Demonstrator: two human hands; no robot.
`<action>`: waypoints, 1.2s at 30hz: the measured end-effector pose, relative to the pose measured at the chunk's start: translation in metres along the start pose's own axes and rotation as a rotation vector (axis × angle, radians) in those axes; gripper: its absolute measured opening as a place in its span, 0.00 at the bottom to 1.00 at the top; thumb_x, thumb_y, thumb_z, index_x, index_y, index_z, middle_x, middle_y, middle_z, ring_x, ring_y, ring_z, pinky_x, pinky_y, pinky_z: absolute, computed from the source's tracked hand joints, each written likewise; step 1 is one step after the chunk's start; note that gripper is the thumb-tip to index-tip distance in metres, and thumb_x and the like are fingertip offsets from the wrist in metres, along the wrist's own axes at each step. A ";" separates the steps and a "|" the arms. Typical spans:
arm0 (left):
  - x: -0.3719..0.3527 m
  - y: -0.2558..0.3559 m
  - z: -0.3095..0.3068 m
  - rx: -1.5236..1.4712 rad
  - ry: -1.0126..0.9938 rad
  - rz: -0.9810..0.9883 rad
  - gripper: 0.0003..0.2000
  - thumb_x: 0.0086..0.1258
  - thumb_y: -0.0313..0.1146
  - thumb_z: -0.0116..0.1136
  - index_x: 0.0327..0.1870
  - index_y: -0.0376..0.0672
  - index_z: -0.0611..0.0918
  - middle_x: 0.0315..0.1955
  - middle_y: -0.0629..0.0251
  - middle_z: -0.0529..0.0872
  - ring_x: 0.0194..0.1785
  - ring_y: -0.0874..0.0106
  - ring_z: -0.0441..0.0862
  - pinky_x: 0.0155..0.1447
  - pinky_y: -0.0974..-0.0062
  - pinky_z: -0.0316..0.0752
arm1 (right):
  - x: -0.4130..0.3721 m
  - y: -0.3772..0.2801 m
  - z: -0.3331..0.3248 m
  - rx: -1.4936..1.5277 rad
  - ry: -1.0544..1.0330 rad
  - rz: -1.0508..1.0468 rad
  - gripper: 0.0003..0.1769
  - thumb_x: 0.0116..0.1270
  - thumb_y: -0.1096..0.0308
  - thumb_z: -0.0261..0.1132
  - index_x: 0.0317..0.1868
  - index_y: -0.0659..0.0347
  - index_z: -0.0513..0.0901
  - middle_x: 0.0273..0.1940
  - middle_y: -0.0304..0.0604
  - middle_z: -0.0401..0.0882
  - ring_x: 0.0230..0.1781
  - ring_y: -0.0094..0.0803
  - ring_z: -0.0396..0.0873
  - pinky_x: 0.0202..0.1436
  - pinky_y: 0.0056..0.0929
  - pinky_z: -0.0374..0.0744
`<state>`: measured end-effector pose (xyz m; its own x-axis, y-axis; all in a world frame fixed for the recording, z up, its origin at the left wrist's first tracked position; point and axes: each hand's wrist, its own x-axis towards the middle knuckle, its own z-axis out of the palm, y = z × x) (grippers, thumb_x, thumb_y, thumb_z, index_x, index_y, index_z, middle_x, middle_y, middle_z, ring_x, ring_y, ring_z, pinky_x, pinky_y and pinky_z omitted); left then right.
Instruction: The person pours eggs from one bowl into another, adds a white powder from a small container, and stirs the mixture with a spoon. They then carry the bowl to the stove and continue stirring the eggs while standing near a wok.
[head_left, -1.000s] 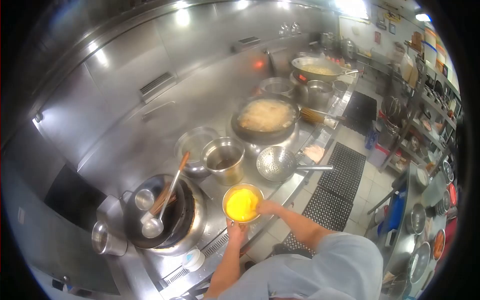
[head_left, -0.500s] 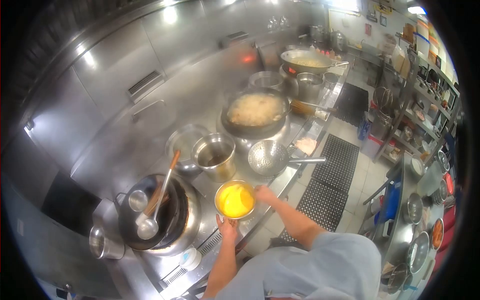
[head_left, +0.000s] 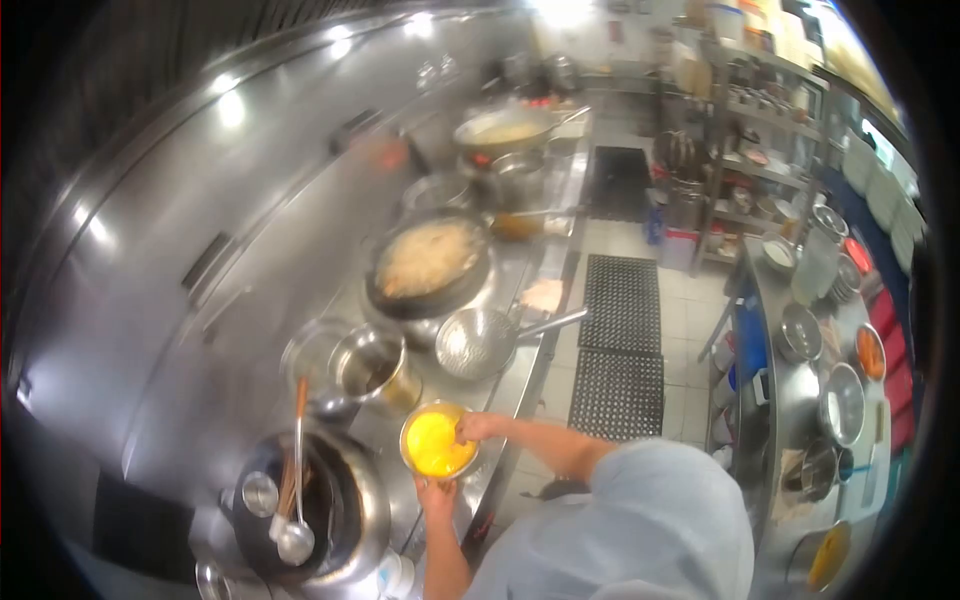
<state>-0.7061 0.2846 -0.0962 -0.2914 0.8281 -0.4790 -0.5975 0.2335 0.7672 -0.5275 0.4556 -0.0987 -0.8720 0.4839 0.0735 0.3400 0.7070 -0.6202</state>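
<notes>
A round metal bowl of bright yellow liquid is at the counter's front edge, low in the middle of the view. My left hand holds the bowl's near side from below. Over the bowl's right rim reaches my right hand, its fingers curled at the yellow liquid; whether they grip something is too small to tell. Behind the bowl stands a metal pot with dark liquid. A perforated strainer rests up and to the right of that pot.
A wok with a ladle across it is at lower left. Farther back, a wok of pale, bubbling food steams, with another pan beyond. Black mats cover part of the floor. On the right, a side table carries bowls.
The view has swung to the right, so the counter things appear farther left. My right hand has moved from the bowl's side to over its contents. My left hand has shifted farther under the bowl.
</notes>
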 end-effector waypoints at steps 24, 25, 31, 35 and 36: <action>-0.015 0.025 0.019 0.064 0.041 -0.094 0.31 0.75 0.41 0.49 0.73 0.64 0.48 0.34 0.68 0.78 0.36 0.74 0.77 0.45 0.70 0.77 | -0.018 -0.040 -0.033 0.698 0.389 0.692 0.16 0.56 0.61 0.64 0.36 0.66 0.85 0.27 0.47 0.82 0.25 0.31 0.78 0.24 0.31 0.74; -0.018 0.028 0.019 0.067 0.043 -0.107 0.31 0.75 0.41 0.48 0.74 0.63 0.47 0.33 0.68 0.77 0.36 0.75 0.77 0.44 0.70 0.77 | -0.016 -0.035 -0.027 0.579 0.234 0.594 0.17 0.55 0.60 0.64 0.37 0.66 0.85 0.28 0.48 0.82 0.25 0.32 0.78 0.25 0.31 0.74; -0.012 0.025 0.015 0.016 0.028 -0.092 0.31 0.76 0.40 0.47 0.74 0.61 0.46 0.37 0.66 0.77 0.37 0.73 0.77 0.47 0.69 0.77 | -0.017 -0.024 -0.015 0.498 0.276 0.529 0.18 0.56 0.56 0.62 0.40 0.61 0.85 0.33 0.49 0.83 0.29 0.38 0.80 0.33 0.34 0.77; -0.017 0.005 0.016 -0.193 0.023 -0.039 0.30 0.76 0.36 0.45 0.74 0.66 0.45 0.45 0.61 0.76 0.44 0.69 0.78 0.49 0.66 0.78 | -0.012 0.009 0.003 0.174 0.224 0.423 0.18 0.57 0.56 0.61 0.39 0.60 0.85 0.35 0.48 0.84 0.34 0.39 0.82 0.38 0.35 0.78; -0.027 0.006 0.025 -0.145 -0.006 -0.045 0.30 0.77 0.35 0.44 0.73 0.67 0.45 0.46 0.60 0.75 0.45 0.68 0.78 0.50 0.66 0.78 | -0.012 0.029 0.018 0.140 0.318 0.461 0.18 0.57 0.56 0.61 0.38 0.60 0.86 0.35 0.48 0.84 0.35 0.38 0.82 0.39 0.35 0.78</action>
<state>-0.6832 0.2762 -0.0681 -0.2575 0.8217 -0.5085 -0.7118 0.1946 0.6749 -0.5138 0.4610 -0.1318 -0.4883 0.8726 -0.0113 0.5915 0.3214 -0.7395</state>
